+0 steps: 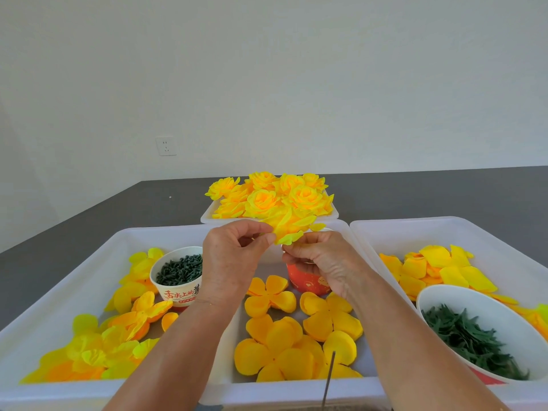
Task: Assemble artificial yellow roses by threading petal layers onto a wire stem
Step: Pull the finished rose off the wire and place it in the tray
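Note:
Both hands are raised above the middle tray (pixel 296 391). My left hand (pixel 234 256) and my right hand (pixel 317 262) each pinch the edge of one yellow petal layer (pixel 289 228), held up between them. A thin wire stem (pixel 329 378) stands near the front edge of the middle tray, apart from both hands. Loose orange-yellow petal layers (pixel 284 342) lie flat in that tray. Finished yellow roses (pixel 272 197) fill a white tray at the back.
The left tray (pixel 89 247) holds yellow petal layers and a paper cup of dark green pieces (pixel 181 271). A red cup (pixel 308 281) stands behind my right hand. The right tray (pixel 444 229) holds loose petals and a white bowl of green calyx pieces (pixel 471 339).

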A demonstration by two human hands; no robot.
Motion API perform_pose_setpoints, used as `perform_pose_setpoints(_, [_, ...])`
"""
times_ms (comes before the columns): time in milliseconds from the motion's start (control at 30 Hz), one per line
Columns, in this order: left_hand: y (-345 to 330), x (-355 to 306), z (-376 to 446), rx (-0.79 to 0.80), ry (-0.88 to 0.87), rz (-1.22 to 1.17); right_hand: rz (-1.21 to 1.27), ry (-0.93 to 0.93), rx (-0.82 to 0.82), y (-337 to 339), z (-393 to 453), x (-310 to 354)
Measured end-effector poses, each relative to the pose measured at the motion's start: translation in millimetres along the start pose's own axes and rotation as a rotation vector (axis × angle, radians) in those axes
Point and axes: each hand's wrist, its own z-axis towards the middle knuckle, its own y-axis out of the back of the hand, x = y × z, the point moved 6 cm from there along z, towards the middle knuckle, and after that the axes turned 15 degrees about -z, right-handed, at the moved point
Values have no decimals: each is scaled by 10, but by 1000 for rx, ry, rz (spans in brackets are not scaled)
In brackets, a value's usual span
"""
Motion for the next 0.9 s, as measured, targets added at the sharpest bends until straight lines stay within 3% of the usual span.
perform_pose_setpoints(233, [-27, -46, -17, 14, -44, -17, 103, -9, 29, -13, -11, 17])
perform_pose_setpoints(533, [55, -86, -1, -122, -84, -66, 167, -48, 100, -37, 3, -10])
perform_pose_setpoints(900, [2, -65, 6, -29, -8, -322, 139, -41, 149, -72, 2, -5])
